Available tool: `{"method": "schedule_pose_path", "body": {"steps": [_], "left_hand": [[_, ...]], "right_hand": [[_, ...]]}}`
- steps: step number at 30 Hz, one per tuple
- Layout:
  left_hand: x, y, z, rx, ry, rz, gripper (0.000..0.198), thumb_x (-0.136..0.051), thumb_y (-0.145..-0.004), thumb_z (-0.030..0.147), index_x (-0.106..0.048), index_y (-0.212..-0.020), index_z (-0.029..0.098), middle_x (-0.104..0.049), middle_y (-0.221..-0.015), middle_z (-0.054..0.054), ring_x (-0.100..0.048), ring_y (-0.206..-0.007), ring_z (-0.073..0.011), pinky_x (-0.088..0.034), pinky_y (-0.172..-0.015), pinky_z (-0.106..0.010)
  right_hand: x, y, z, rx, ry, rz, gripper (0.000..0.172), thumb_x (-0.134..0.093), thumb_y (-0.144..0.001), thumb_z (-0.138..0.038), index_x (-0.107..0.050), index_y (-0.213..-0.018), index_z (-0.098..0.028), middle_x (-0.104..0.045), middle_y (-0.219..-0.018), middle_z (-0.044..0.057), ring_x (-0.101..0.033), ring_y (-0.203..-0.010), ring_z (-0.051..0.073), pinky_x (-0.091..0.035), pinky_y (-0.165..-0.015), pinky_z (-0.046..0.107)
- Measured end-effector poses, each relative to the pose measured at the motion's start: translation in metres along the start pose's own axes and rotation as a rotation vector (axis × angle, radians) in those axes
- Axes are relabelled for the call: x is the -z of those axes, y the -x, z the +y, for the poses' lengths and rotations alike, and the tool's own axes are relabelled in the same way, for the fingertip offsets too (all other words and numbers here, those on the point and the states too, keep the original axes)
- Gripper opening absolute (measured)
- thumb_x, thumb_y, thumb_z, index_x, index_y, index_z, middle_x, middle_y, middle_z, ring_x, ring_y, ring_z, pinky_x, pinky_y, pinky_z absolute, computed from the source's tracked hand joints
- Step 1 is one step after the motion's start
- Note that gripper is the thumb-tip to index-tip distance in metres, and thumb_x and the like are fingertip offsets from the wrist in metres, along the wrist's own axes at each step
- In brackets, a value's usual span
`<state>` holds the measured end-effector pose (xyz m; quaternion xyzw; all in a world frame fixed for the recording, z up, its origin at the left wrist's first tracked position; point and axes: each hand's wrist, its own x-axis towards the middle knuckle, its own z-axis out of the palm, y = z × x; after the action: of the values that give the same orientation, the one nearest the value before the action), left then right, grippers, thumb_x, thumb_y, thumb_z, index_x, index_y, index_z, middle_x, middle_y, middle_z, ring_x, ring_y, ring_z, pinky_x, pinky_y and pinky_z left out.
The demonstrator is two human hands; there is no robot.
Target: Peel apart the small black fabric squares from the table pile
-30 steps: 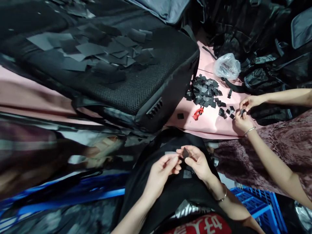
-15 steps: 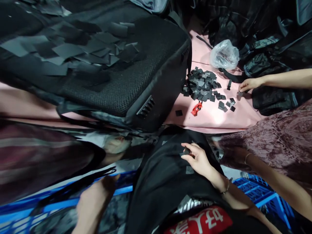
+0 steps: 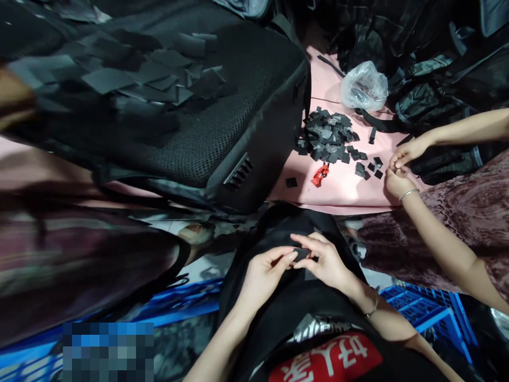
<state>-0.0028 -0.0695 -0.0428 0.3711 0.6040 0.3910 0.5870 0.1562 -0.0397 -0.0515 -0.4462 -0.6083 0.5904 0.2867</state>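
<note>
Above my lap, my left hand [image 3: 265, 273] pinches a small black square piece [image 3: 301, 255] between thumb and forefinger. From the other side my right hand [image 3: 325, 263] grips the same piece, thumb below and fingers above it. Whether more pieces are stacked in the right hand I cannot make out. Beyond my knees, a heap of small black squares [image 3: 329, 132] lies on the pink cloth [image 3: 338, 196], with a red strip [image 3: 319, 175] at its near edge. Larger dark sheets [image 3: 147, 79] are spread over a black mesh-sided bag [image 3: 262, 111] on the left.
On the right, a co-worker's two hands [image 3: 400, 167] meet over the cloth. A clear plastic bag [image 3: 364, 87] stands behind the heap. Blue crates [image 3: 425, 313] flank my legs. Another person's blurred hand [image 3: 16, 101] enters at the left edge.
My left hand has come from the lower left to meet my right hand at the black piece. The co-worker's second hand has risen to join the first. A blurred hand has appeared at left.
</note>
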Motion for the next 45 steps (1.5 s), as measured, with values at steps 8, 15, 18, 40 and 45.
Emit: {"method": "schedule_pose_path", "body": {"steps": [8, 15, 18, 40, 45], "left_hand": [[-0.007, 0.009, -0.009, -0.024, 0.145, 0.067, 0.019, -0.07, -0.068, 0.034, -0.067, -0.066, 0.016, -0.06, -0.059, -0.001, -0.052, -0.058, -0.014, -0.042, -0.06, -0.025], [-0.016, 0.013, -0.007, -0.037, 0.153, 0.091, 0.019, -0.069, -0.069, 0.033, -0.064, -0.062, 0.016, -0.06, -0.062, -0.001, -0.052, -0.062, -0.0136, -0.041, -0.061, -0.023], [-0.017, 0.014, -0.008, -0.027, 0.159, 0.064, 0.022, -0.069, -0.069, 0.034, -0.062, -0.06, 0.016, -0.057, -0.06, 0.0, -0.048, -0.059, -0.0129, -0.039, -0.058, -0.023], [-0.013, 0.025, -0.018, 0.164, 0.148, -0.112, 0.023, -0.07, -0.064, 0.038, -0.065, -0.06, 0.016, -0.057, -0.057, -0.001, -0.047, -0.056, -0.0139, -0.036, -0.055, -0.025], [-0.018, 0.022, -0.022, 0.067, 0.126, 0.018, 0.031, -0.069, -0.066, 0.039, -0.051, -0.053, 0.017, -0.043, -0.052, 0.004, -0.036, -0.051, -0.01, -0.028, -0.051, -0.023]], "right_hand": [[-0.001, -0.001, -0.006, -0.275, -0.341, 0.059, 0.036, -0.081, -0.054, -0.034, -0.054, -0.069, -0.016, -0.051, -0.062, -0.004, -0.048, -0.056, 0.008, -0.041, -0.056, 0.022], [-0.002, 0.003, -0.008, -0.299, -0.368, 0.051, 0.037, -0.083, -0.05, -0.031, -0.055, -0.069, -0.015, -0.05, -0.06, -0.006, -0.048, -0.053, 0.007, -0.04, -0.055, 0.022], [0.0, 0.005, -0.008, -0.312, -0.351, 0.043, 0.036, -0.082, -0.05, -0.032, -0.056, -0.068, -0.015, -0.051, -0.059, -0.006, -0.048, -0.053, 0.007, -0.04, -0.054, 0.022], [0.014, 0.013, -0.014, -0.317, -0.161, -0.061, 0.04, -0.084, -0.044, -0.028, -0.056, -0.069, -0.016, -0.053, -0.055, -0.006, -0.05, -0.049, 0.007, -0.042, -0.05, 0.019], [0.008, 0.013, -0.008, -0.201, -0.134, -0.069, 0.034, -0.079, -0.057, -0.031, -0.066, -0.085, -0.017, -0.059, -0.067, -0.002, -0.056, -0.06, 0.01, -0.048, -0.061, 0.024]]}}
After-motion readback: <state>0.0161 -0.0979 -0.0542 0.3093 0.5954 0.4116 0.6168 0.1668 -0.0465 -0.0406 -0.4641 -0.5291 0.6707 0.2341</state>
